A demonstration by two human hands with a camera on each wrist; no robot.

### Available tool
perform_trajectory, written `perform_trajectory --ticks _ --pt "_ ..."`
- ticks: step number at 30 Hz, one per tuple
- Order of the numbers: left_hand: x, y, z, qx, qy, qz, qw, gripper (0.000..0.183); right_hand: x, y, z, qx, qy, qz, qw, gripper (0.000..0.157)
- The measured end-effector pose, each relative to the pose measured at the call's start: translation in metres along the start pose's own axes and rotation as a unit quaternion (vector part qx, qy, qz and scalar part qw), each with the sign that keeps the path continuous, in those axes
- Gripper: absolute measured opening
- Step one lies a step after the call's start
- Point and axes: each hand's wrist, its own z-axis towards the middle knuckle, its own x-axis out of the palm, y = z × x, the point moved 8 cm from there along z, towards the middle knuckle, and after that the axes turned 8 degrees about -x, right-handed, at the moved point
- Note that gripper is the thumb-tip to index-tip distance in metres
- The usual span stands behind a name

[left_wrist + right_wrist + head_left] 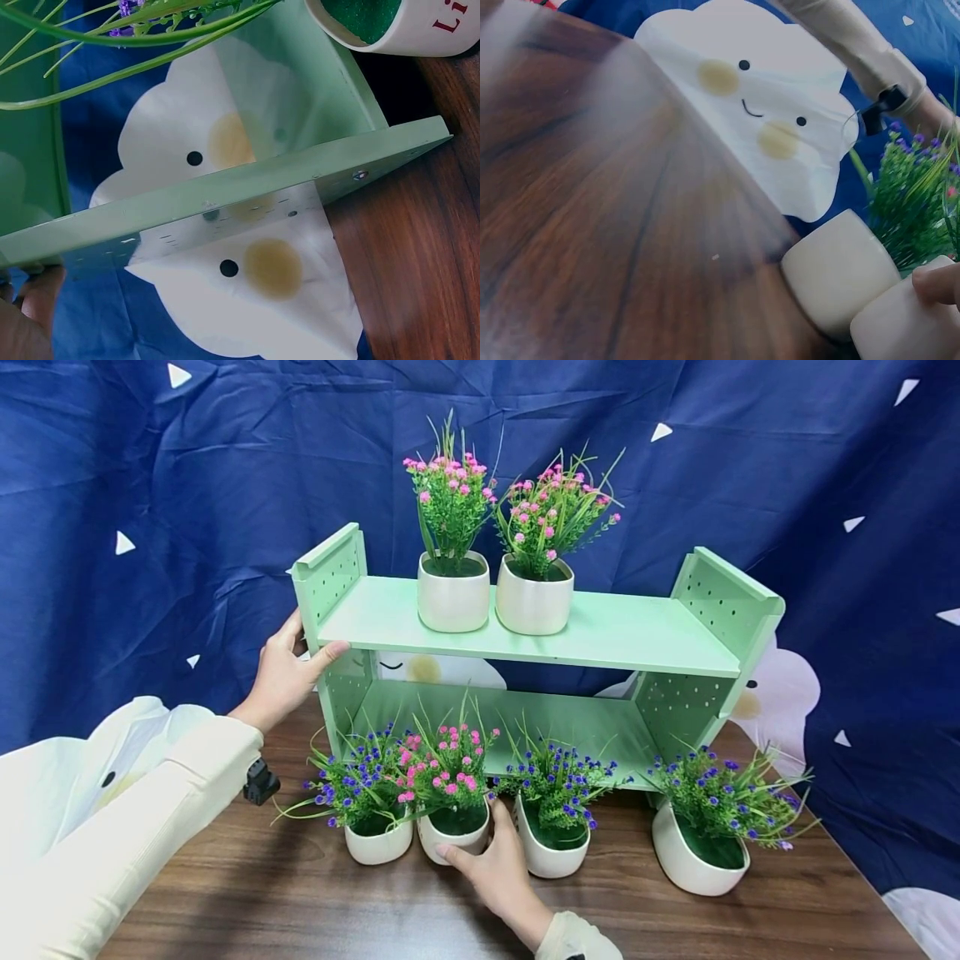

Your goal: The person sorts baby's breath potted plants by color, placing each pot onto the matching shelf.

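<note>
In the head view my left hand (281, 672) grips the left side panel of a light green two-tier shelf (637, 631), thumb over its front edge. My right hand (498, 864) holds a white pot of pink flowers (452, 768) by its rim, thumb at the front and fingers on the right side. That pot stands in front of the shelf, between two pots of blue-purple flowers (367, 777) (555, 852). In the right wrist view the thumb (937, 285) lies on the held white pot (911, 322).
Two white pots with pink flowers (452, 597) (534, 602) stand on the upper tier. Another pot of blue-purple flowers (701, 852) sits at the right on the brown wooden table (300, 902). A blue cloth (225, 460) with cloud faces hangs behind.
</note>
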Motion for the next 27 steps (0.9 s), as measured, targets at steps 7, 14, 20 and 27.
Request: perform_trajectory --ticks 7,14,20,27 --pt "0.0 0.0 -0.001 -0.006 0.003 0.0 1.0 0.06 -0.008 0.015 0.008 0.001 -0.003 0.051 0.999 0.092" --pt "0.0 0.0 -0.001 -0.009 0.005 0.003 0.9999 0.06 -0.018 0.033 0.015 -0.001 0.003 0.04 0.999 0.094" --pt "0.001 0.0 -0.001 -0.007 0.005 0.001 1.0 0.061 -0.028 0.056 0.021 -0.035 0.002 0.089 0.995 0.083" --pt "0.001 0.006 0.003 -0.01 0.004 0.002 0.9999 0.061 -0.042 0.08 0.024 -0.042 0.012 0.124 0.991 0.075"
